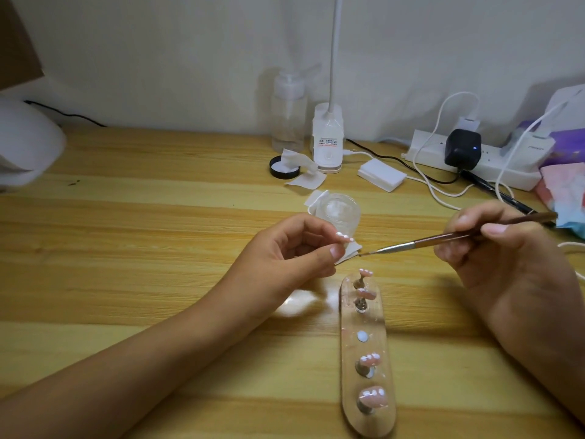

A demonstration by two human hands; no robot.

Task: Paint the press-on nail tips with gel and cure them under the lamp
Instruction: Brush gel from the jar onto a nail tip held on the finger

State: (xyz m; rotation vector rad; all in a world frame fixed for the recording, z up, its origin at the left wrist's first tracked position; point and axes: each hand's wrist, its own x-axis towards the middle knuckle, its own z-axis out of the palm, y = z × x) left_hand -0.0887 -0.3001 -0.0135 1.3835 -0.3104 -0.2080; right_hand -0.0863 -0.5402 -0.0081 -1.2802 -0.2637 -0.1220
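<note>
Nail tip is sitting pinched between thumb and forefinger of the left hand, just beside the bristles of the brush that the right hand is gripping. Other tips are standing on a clear holder lying on the wooden desk by a pale wall.

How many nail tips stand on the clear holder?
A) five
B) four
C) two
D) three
B: four tips sit on the holder, its middle spot is bare, and the left hand pinches a fifth tip.
</note>
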